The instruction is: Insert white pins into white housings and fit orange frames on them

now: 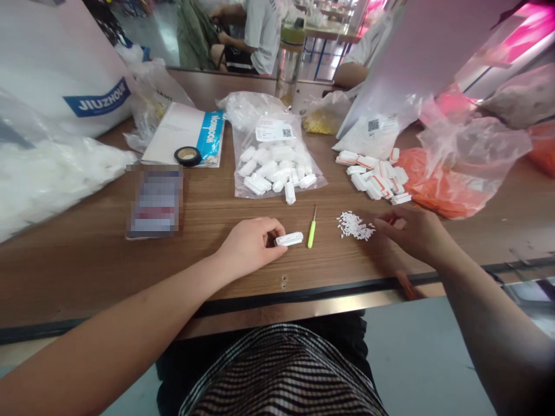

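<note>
White block [290, 238], long axis rightward, in left hand [250, 242], grip of right hand [418, 232] unclear

The held block [291, 238] is white, the tool handle [311, 235] lime, the table [208, 199] wood-grained brown, the shirt [280, 370] checked.

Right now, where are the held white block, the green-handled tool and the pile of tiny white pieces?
White block [292, 238], head view: its exposed upper side.
Green-handled tool [311, 232], head view: its handle.
Pile of tiny white pieces [354, 226], head view: its middle.
</note>
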A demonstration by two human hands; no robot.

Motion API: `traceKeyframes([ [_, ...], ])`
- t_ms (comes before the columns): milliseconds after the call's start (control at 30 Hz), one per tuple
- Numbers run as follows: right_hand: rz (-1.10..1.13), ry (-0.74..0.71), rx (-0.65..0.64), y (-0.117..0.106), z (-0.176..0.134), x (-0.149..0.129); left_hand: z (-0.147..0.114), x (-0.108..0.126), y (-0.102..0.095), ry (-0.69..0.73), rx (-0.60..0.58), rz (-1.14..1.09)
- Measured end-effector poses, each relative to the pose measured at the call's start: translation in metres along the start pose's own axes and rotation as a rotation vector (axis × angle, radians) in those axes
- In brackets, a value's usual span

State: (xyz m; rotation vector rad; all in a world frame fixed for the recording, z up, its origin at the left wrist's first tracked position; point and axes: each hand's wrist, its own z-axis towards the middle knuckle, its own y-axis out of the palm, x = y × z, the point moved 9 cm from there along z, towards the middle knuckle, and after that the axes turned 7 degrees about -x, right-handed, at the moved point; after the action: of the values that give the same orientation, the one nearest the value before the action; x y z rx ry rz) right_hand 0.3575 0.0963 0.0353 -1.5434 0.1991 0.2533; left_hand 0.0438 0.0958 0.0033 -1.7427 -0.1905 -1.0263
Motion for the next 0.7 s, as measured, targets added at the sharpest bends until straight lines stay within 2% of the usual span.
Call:
traceKeyframes([
  [100, 0.253, -0.151, 0.018, 0.001, -0.002, -0.055, -0.001, 0.0, 0.0, -0.015, -0.002, -0.012],
  [200, 0.461, -0.39, -0.103, 0.021, -0.004, -0.122, -0.001, 0.0, 0.0, -0.019, -0.003, -0.03],
  [267, 0.52, -0.479, -0.178, 0.037, -0.004, -0.15, -0.001, 0.001, -0.001, -0.008, 0.002, -0.035],
  [333, 0.541, -0.506, -0.219, 0.051, -0.001, -0.162, -0.001, 0.002, -0.001, 0.003, 0.007, -0.032],
  [433, 0.538, -0.522, -0.22, 0.06, 0.001, -0.165, -0.001, 0.002, -0.001, 0.012, 0.006, -0.027],
  [567, 0.482, -0.564, -0.182, 0.059, -0.001, -0.165, 0.0, 0.001, -0.001, 0.015, 0.009, -0.025],
  [700, 0.334, -0.627, -0.101, 0.052, -0.007, -0.172, -0.001, 0.001, -0.001, 0.019, 0.012, -0.026],
])
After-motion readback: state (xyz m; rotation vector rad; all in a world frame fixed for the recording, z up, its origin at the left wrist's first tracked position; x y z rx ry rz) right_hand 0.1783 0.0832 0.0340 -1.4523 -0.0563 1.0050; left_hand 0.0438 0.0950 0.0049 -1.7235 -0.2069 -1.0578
